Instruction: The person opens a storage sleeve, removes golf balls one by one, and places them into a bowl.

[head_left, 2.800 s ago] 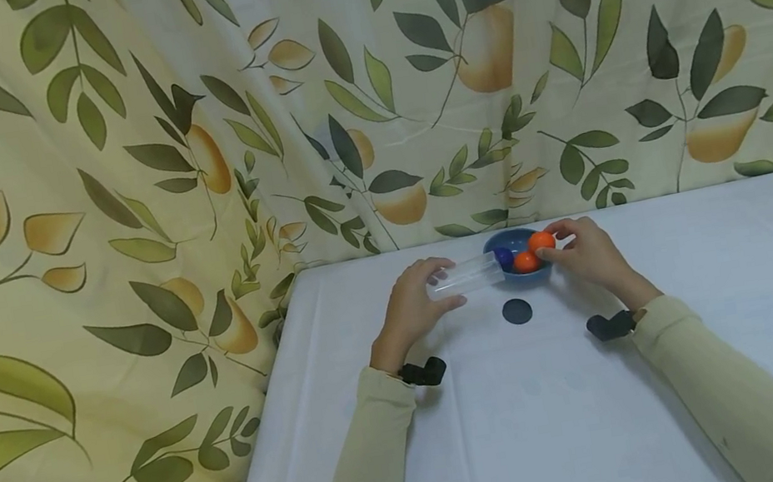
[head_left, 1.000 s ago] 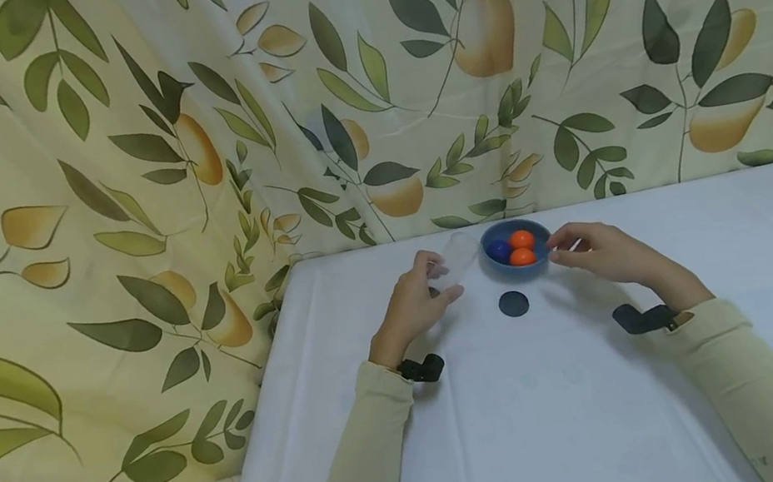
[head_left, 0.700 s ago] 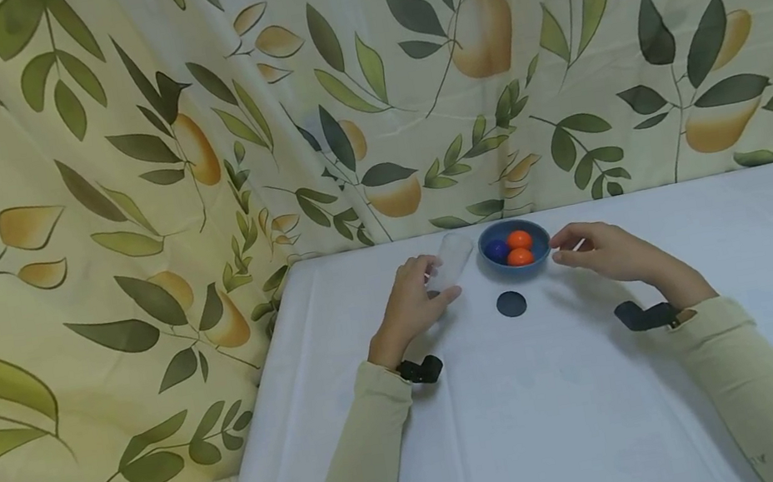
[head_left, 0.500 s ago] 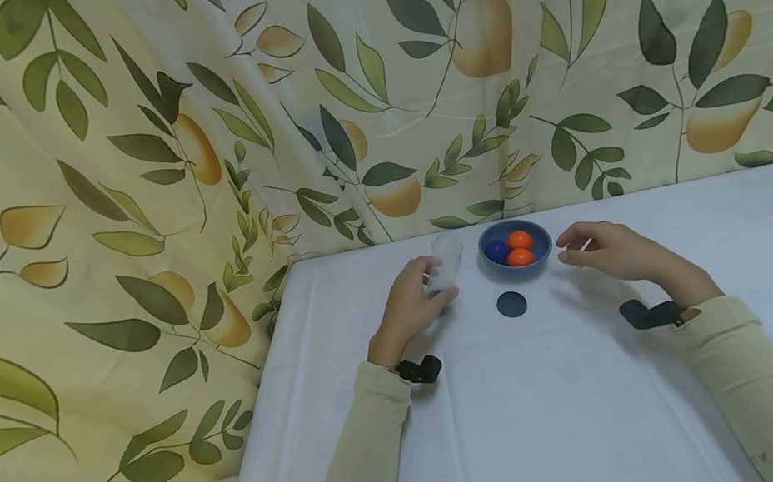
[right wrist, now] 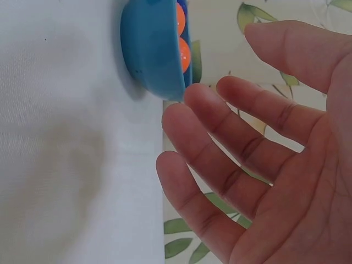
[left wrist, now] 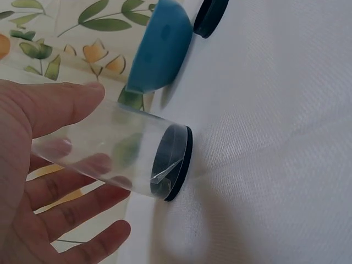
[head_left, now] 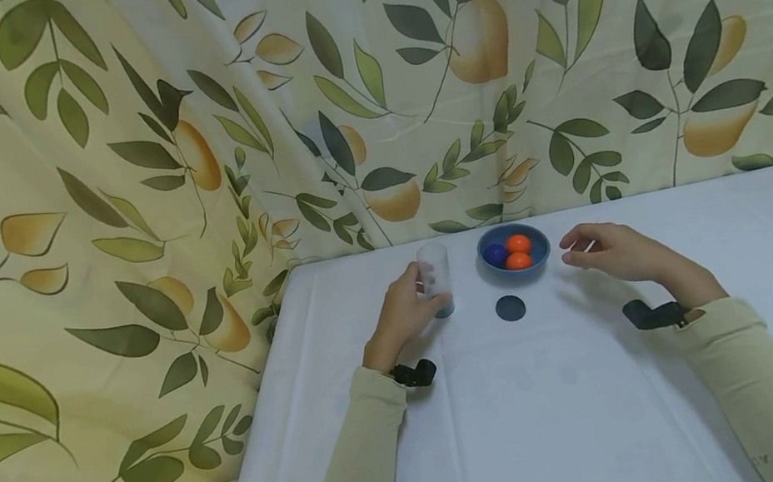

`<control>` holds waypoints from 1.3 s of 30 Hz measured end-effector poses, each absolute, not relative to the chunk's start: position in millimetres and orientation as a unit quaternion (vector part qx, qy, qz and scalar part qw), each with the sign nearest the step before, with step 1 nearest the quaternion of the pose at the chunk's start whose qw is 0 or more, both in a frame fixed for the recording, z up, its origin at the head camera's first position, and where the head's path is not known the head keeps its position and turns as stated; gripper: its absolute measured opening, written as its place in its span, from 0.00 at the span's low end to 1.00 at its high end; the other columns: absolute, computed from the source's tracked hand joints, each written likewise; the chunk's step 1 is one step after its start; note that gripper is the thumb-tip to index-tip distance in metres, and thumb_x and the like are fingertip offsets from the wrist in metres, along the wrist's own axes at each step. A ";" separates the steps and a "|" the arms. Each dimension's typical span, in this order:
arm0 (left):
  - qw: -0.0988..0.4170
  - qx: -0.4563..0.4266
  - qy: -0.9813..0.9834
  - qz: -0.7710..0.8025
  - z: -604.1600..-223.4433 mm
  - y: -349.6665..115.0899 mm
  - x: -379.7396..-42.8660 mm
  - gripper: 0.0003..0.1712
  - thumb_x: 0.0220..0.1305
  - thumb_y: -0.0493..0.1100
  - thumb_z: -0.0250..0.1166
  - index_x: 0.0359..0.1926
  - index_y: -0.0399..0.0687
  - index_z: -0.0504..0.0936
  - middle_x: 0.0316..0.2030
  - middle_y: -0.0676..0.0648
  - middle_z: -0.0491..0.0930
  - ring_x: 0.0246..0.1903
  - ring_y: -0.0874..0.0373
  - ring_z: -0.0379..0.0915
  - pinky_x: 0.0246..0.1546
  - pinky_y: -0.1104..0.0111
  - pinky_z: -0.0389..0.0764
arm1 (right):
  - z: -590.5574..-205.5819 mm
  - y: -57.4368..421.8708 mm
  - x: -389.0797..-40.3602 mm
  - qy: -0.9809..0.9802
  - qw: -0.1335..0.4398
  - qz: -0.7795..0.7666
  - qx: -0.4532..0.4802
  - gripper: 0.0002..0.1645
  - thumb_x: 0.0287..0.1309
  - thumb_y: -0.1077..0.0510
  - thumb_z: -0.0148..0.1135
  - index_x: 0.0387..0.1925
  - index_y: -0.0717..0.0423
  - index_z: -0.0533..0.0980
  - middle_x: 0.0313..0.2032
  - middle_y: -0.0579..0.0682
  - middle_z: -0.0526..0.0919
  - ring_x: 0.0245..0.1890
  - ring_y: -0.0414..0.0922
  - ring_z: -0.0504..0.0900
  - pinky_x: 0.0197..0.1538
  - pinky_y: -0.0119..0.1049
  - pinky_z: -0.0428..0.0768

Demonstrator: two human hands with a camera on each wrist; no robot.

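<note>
My left hand (head_left: 401, 312) holds a clear plastic tube (head_left: 437, 271) upright between thumb and fingers. In the left wrist view the tube (left wrist: 129, 137) has a dark base (left wrist: 188, 165) at or very near the cloth, and no ball shows inside. My right hand (head_left: 616, 251) hovers beside the blue bowl (head_left: 517, 272), apart from it, with loosely bent fingers and nothing in its grasp. Two orange balls (head_left: 520, 261) and a dark blue ball (head_left: 495, 256) lie in the bowl. A round black lid (head_left: 510, 308) rests on the table just in front of the bowl.
A white cloth covers the table (head_left: 536, 419). Its back edge meets a leaf-and-fruit patterned curtain (head_left: 447, 96), which also hangs along the left side. Dark cameras are strapped to both wrists.
Both orange balls and the blue one have come to rest in the bowl. The tube has swung from sideways over the bowl to upright at its left. My right hand has drawn back rightward, releasing an orange ball.
</note>
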State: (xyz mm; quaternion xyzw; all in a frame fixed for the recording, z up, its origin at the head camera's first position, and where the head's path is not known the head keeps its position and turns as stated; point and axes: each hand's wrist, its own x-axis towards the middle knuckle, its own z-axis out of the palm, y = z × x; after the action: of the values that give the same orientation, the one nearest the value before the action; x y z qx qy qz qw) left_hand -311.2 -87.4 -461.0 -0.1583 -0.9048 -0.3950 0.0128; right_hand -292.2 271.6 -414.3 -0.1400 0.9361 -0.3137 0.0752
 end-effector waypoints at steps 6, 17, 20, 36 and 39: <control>-0.008 -0.159 -0.904 -0.398 -463.2 -92.4 -312.7 0.31 0.63 0.50 0.73 0.63 0.50 0.72 0.54 0.46 0.82 0.55 0.51 0.78 0.54 0.57 0.80 | -415.6 269.8 -292.9 0.935 0.077 -0.316 -0.141 0.29 0.72 0.44 0.59 0.60 0.63 0.74 0.49 0.59 0.83 0.43 0.50 0.78 0.41 0.38 0.77; -0.084 -0.171 -0.909 -0.370 -462.0 -105.3 -311.1 0.40 0.61 0.49 0.75 0.70 0.46 0.67 0.62 0.39 0.79 0.62 0.45 0.77 0.60 0.53 0.78 | -416.4 267.5 -291.8 0.935 0.081 -0.318 -0.137 0.29 0.72 0.44 0.59 0.61 0.63 0.74 0.48 0.58 0.82 0.44 0.50 0.78 0.42 0.37 0.76; -0.089 -0.173 -0.912 -0.361 -458.7 -107.6 -312.1 0.41 0.61 0.49 0.75 0.71 0.46 0.67 0.65 0.38 0.77 0.64 0.44 0.75 0.63 0.51 0.76 | -416.5 268.4 -291.8 0.935 0.079 -0.319 -0.136 0.29 0.72 0.44 0.59 0.61 0.63 0.74 0.48 0.58 0.82 0.43 0.50 0.78 0.42 0.37 0.76; -0.071 -0.153 -0.932 -0.322 -444.6 -118.1 -313.6 0.44 0.61 0.51 0.74 0.74 0.46 0.66 0.68 0.37 0.74 0.69 0.43 0.70 0.68 0.50 0.72 | -414.9 271.2 -293.9 0.939 0.060 -0.312 -0.132 0.29 0.72 0.44 0.59 0.61 0.63 0.74 0.50 0.61 0.82 0.47 0.54 0.79 0.41 0.37 0.77; -0.050 -0.147 -0.943 -0.295 -440.7 -120.8 -312.5 0.44 0.61 0.52 0.74 0.74 0.47 0.66 0.68 0.38 0.74 0.67 0.43 0.71 0.68 0.49 0.72 | -413.6 272.2 -293.7 0.942 0.043 -0.308 -0.123 0.29 0.73 0.44 0.58 0.61 0.63 0.74 0.52 0.64 0.81 0.50 0.58 0.78 0.42 0.41 0.78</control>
State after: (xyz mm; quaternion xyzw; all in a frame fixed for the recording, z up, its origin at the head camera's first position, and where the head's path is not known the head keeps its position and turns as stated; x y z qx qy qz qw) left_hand -312.5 -120.8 -440.7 -0.1474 -0.9427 -0.2951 -0.0495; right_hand -293.7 272.2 -413.6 -0.1229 0.9423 -0.3082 0.0433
